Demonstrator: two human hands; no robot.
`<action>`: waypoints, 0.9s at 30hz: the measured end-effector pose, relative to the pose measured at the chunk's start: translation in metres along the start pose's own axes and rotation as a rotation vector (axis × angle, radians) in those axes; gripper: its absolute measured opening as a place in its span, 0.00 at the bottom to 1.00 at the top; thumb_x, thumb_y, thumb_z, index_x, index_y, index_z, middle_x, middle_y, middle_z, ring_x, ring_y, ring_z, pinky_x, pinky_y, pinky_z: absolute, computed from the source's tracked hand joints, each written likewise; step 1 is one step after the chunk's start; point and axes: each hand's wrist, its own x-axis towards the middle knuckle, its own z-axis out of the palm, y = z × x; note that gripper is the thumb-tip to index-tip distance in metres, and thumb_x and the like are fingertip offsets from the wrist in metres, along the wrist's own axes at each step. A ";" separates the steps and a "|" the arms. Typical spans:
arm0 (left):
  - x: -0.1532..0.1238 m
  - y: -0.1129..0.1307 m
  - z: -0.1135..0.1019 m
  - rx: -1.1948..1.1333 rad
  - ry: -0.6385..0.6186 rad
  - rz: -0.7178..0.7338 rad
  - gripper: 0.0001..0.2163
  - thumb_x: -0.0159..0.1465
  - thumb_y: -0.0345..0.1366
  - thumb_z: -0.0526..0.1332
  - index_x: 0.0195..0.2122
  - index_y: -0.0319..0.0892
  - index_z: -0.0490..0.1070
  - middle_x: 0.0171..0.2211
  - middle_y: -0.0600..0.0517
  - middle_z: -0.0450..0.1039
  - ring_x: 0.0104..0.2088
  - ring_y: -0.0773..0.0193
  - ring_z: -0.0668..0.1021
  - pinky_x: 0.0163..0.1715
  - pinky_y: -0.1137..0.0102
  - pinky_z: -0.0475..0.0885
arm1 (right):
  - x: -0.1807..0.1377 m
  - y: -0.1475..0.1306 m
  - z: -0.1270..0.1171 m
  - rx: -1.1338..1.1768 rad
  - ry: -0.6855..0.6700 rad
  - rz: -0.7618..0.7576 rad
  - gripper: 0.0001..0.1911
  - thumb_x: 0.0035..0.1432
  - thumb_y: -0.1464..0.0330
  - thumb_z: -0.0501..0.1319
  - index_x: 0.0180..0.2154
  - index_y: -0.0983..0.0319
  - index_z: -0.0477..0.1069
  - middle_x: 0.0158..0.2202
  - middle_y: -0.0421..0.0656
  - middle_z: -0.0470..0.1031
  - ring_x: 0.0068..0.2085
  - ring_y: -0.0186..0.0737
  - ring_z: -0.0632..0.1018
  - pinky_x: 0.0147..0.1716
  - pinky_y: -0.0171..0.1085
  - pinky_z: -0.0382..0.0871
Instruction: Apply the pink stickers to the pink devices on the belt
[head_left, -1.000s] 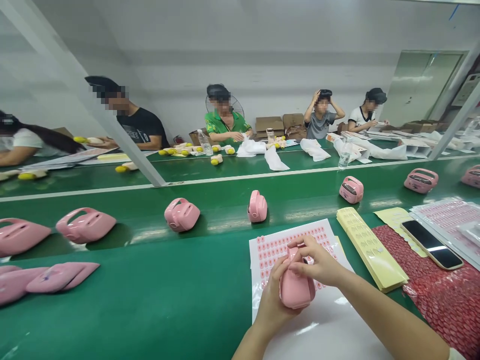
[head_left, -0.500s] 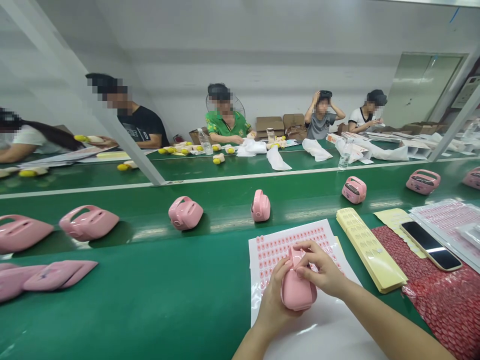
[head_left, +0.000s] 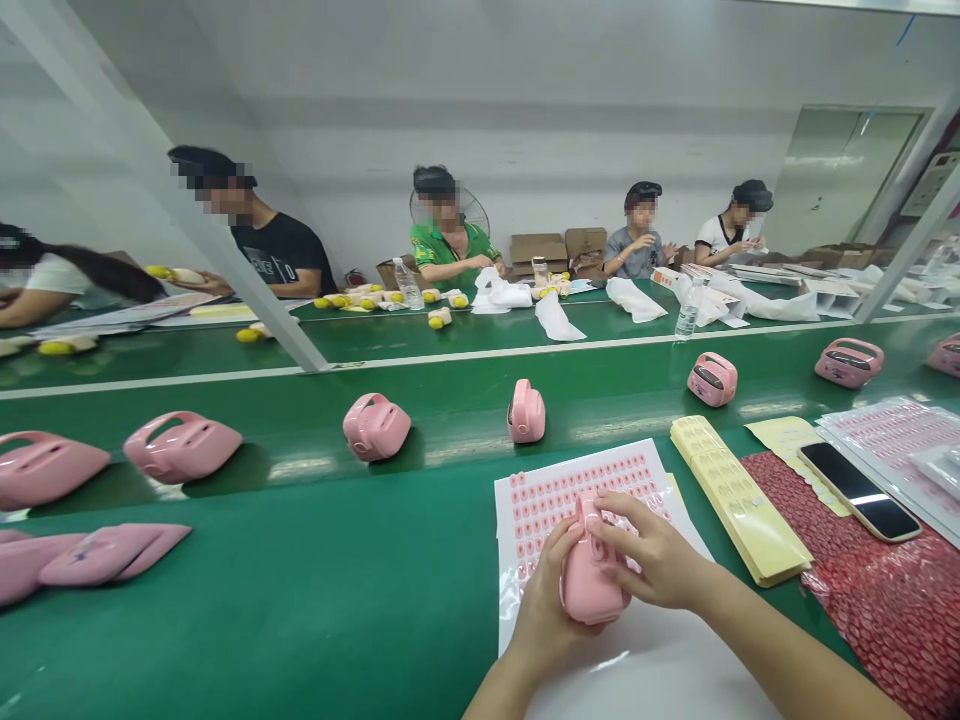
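Note:
A pink plastic device (head_left: pixel 592 585) with a carry handle is held above a white sheet (head_left: pixel 637 640). My left hand (head_left: pixel 551 580) wraps round its left side and supports it. On its right side are the bent fingers of my right hand (head_left: pixel 652 550), with fingertips on the handle and on the end face near a small round spot. Part of the device is hidden by my fingers. Beneath lies a sheet of pink oval stickers (head_left: pixel 536 505), in rows.
Several similar devices (head_left: pixel 377 428) stand along the green belt (head_left: pixel 450 420). To my right are a stack of yellow sticker strips (head_left: pixel 739 500), a phone (head_left: pixel 859 490) and red bubble wrap (head_left: pixel 885 620). Pink shaped pieces (head_left: pixel 112 555) lie left. Co-workers sit across, behind a slanted post (head_left: pixel 247 270).
My right fingers have shifted from a pinch at the device's end face to a more spread touch, uncovering the round spot. The devices on the belt have moved slightly right.

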 end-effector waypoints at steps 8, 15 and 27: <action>0.000 0.008 -0.003 0.175 -0.047 0.094 0.40 0.44 0.31 0.67 0.56 0.53 0.49 0.55 0.43 0.58 0.55 0.45 0.63 0.47 0.51 0.65 | 0.001 -0.005 0.017 0.212 0.041 0.296 0.28 0.53 0.64 0.57 0.54 0.59 0.49 0.53 0.52 0.57 0.55 0.47 0.61 0.52 0.48 0.60; 0.001 0.007 -0.003 0.208 -0.136 0.152 0.42 0.44 0.29 0.66 0.57 0.54 0.44 0.57 0.42 0.54 0.54 0.45 0.65 0.46 0.53 0.66 | 0.020 0.000 0.021 0.575 0.021 0.685 0.23 0.50 0.56 0.56 0.46 0.60 0.57 0.47 0.48 0.59 0.50 0.45 0.64 0.50 0.46 0.58; -0.007 0.002 0.003 -0.267 0.009 -0.363 0.41 0.46 0.46 0.65 0.58 0.50 0.45 0.57 0.43 0.56 0.53 0.47 0.66 0.47 0.56 0.65 | 0.028 0.052 -0.004 0.672 -0.206 0.954 0.13 0.45 0.61 0.59 0.21 0.61 0.57 0.18 0.33 0.57 0.20 0.29 0.60 0.20 0.30 0.52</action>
